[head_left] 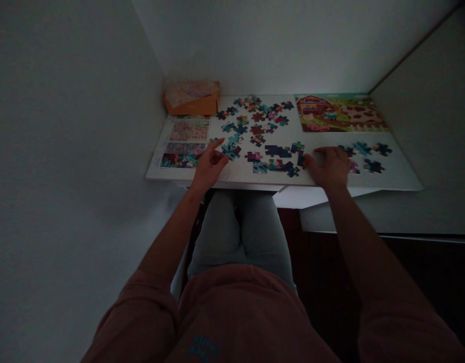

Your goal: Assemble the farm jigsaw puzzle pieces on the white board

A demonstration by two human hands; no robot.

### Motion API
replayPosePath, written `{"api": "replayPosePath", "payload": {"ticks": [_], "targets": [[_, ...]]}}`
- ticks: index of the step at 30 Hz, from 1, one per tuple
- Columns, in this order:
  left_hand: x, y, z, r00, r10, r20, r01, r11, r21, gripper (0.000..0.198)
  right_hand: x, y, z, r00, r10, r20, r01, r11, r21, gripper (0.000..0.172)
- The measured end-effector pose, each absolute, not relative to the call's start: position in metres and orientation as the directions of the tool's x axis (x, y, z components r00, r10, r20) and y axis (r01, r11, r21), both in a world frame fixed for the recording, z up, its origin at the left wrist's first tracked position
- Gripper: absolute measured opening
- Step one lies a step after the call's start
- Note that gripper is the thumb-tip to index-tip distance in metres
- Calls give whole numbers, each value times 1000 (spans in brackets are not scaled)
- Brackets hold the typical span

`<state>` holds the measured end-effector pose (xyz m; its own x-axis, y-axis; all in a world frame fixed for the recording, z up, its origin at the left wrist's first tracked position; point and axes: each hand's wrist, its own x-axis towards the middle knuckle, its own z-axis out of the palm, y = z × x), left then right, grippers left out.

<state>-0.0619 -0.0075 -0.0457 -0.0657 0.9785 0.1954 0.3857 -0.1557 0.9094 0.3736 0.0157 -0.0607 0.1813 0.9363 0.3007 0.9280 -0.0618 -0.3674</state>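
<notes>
Many loose jigsaw pieces (257,128) lie scattered across a small white table (402,174) in a dim corner. My left hand (209,164) rests near the front left of the table, fingers apart, its fingertips next to a bluish piece (231,149). My right hand (330,165) lies flat on the table with fingers stretched toward a joined dark-blue cluster (279,151). A few more dark pieces (368,156) sit just right of that hand. Neither hand visibly holds a piece.
A finished farm-picture puzzle (340,112) lies at the back right. An orange box (192,98) stands in the back left corner, with picture sheets (187,141) in front of it. Walls close in left and behind; a grey panel rises at right. My knees are under the table.
</notes>
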Motion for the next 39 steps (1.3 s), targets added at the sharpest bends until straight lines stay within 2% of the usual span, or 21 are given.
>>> {"api": "replayPosePath", "payload": {"ticks": [7,13,20,23,28,35,39], "targets": [[-75,-6,-57,-22,981,194,248,-182,951,61,375,15,-62,194,930,312,917,-59,-395,38],[-79,-2,-71,-43,984,170,193,-159,968,57,374,14,-62,179,941,286,939,-77,-334,37],[-78,-9,-66,4,984,177,335,-168,927,50,379,18,-66,179,940,291,942,-78,-327,39],[-79,-12,-57,56,973,226,500,-223,837,49,380,19,-69,188,935,299,940,-84,-331,39],[-82,-5,-43,44,955,292,777,-217,591,46,379,19,-70,188,930,316,937,-73,-342,42],[-72,14,-26,18,976,218,925,-99,367,47,375,16,-65,198,934,298,938,-92,-333,50],[-64,11,-21,25,981,193,942,-88,325,44,374,15,-63,197,935,295,942,-98,-321,49]]}}
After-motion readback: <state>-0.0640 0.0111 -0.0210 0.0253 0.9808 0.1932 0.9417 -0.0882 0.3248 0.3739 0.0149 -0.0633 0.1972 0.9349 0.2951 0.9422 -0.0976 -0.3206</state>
